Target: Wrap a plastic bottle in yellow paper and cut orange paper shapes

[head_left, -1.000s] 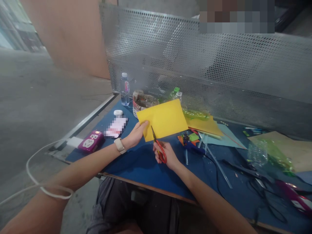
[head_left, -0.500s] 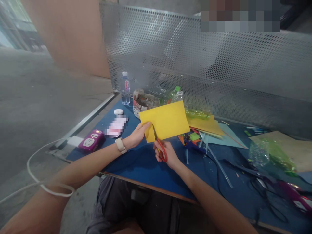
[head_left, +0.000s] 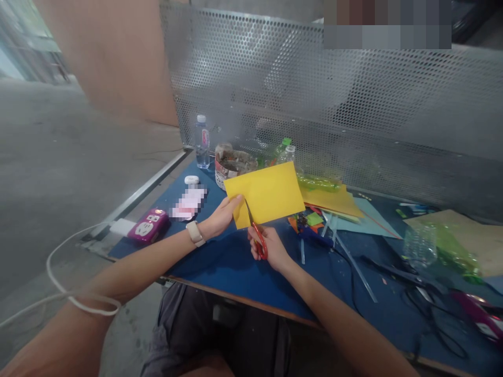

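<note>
A yellow sheet (head_left: pixel 271 192) is held up over the blue table, tilted up at its right side. My left hand (head_left: pixel 225 215) pinches its left part, thumb on the front face. Fingers of my right hand (head_left: pixel 271 247) are wrapped round the red handles of the scissors (head_left: pixel 259 241). The dark blades run up into the sheet from its lower edge, just right of my left thumb. A short cut shows along the blades.
Behind the sheet stand a water bottle (head_left: pixel 201 144) and a newspaper-covered basket (head_left: pixel 222 167). A purple power strip (head_left: pixel 148 226) lies left. Right are papers (head_left: pixel 375 220), a glue gun (head_left: pixel 314 236), clear strips (head_left: pixel 357 269), cables and crumpled plastic bottles (head_left: pixel 451 248). A perforated metal screen (head_left: pixel 314 89) borders the back.
The scissor handles have moved slightly closer together. The sheet and my left hand are almost where they were.
</note>
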### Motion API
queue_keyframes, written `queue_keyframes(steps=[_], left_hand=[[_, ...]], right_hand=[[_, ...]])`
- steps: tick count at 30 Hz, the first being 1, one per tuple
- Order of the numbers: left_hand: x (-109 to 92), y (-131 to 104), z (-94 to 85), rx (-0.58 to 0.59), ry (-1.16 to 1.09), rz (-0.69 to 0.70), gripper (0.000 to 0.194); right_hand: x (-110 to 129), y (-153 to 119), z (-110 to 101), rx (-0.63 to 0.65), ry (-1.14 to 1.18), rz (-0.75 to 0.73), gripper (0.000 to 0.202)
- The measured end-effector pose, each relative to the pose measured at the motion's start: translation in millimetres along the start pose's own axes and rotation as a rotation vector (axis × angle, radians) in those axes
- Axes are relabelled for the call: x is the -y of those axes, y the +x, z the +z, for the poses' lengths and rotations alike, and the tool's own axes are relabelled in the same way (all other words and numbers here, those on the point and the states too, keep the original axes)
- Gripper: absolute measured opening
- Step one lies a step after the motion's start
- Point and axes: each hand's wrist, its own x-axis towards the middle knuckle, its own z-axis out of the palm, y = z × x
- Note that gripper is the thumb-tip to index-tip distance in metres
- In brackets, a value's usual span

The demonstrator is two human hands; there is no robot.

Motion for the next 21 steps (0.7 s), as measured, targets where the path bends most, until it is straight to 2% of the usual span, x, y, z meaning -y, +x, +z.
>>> queue_keyframes(steps=[12, 21], left_hand=[[4.5, 0.2, -0.9, -0.007, 0.003, -0.010, 0.038], [1.2, -1.8, 1.3, 0.018, -0.002, -0.012, 0.033]], right_hand=[[1.3, -1.1, 0.4, 0.016, 0.051, 0.019, 0.075], [0.7, 0.3, 0.4, 0.027, 0.060, 0.002, 0.075]])
